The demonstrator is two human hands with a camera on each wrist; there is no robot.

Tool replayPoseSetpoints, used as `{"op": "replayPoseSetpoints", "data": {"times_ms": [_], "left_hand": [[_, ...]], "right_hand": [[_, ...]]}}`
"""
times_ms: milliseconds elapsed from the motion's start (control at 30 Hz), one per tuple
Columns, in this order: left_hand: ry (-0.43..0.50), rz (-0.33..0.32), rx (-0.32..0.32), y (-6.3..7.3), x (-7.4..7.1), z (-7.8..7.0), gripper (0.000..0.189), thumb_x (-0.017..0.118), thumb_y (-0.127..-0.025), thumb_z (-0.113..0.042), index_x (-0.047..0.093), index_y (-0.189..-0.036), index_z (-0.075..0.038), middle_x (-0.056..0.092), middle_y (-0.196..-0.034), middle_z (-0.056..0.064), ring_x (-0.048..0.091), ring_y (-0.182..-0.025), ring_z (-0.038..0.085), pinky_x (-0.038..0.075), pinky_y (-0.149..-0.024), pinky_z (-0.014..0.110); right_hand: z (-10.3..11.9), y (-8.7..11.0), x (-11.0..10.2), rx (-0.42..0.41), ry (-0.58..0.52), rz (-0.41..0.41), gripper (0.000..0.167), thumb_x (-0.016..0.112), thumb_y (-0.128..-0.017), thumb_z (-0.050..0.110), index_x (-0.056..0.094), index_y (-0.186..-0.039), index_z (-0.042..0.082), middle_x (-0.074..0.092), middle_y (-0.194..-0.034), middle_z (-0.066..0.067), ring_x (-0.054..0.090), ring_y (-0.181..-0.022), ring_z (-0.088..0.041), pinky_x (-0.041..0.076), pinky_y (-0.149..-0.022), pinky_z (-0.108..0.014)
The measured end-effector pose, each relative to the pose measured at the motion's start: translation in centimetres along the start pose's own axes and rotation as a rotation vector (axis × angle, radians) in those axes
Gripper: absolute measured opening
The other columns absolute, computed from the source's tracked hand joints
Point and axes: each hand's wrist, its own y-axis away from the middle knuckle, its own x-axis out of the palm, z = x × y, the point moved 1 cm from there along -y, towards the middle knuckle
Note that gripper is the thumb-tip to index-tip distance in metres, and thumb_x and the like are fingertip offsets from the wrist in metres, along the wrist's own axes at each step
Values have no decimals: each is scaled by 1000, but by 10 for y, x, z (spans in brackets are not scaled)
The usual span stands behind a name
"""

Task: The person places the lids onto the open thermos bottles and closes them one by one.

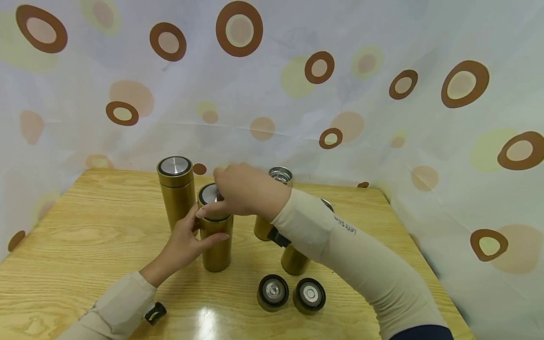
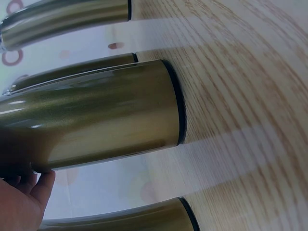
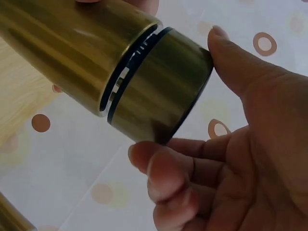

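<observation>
A gold thermos bottle stands upright near the middle of the table. My left hand grips its body below the neck, thumb across the front. My right hand holds the bottle's silver-topped lid from above and behind, thumb on the near side. In the right wrist view, fingers and thumb pinch the lid, and a narrow gap with a clear ring shows between it and the bottle body. The left wrist view shows the bottle's black base down on the wood.
A lidded gold thermos stands behind to the left. Two more bottles, one with an open steel mouth, are partly covered by my right arm. Two lids, the left one and the right one, lie upturned in front.
</observation>
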Motion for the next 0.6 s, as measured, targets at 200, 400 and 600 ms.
{"op": "replayPoseSetpoints", "data": {"times_ms": [200,400,600], "left_hand": [[-41,-10,16,0,-1,1,63,77,-80,-7,43,-133,-11,60,-120,6,55,-95,3,51,-73,24],[-63,-11,25,1,-2,1,67,77,-81,-7,41,-137,-11,62,-120,7,55,-92,3,51,-72,24],[-61,-18,18,0,-1,2,62,79,-79,-7,45,-131,-9,61,-119,7,55,-90,5,50,-69,23]], "right_hand": [[7,0,3,50,17,-38,63,50,-85,71,55,-88,8,51,-75,-1,51,-62,-14,41,-48,-23],[10,1,5,74,27,-73,60,49,-87,69,56,-85,9,54,-79,-2,53,-64,-14,43,-47,-23],[6,6,2,55,-39,-19,61,49,-88,68,58,-91,8,56,-83,-2,54,-68,-15,45,-54,-24]]}}
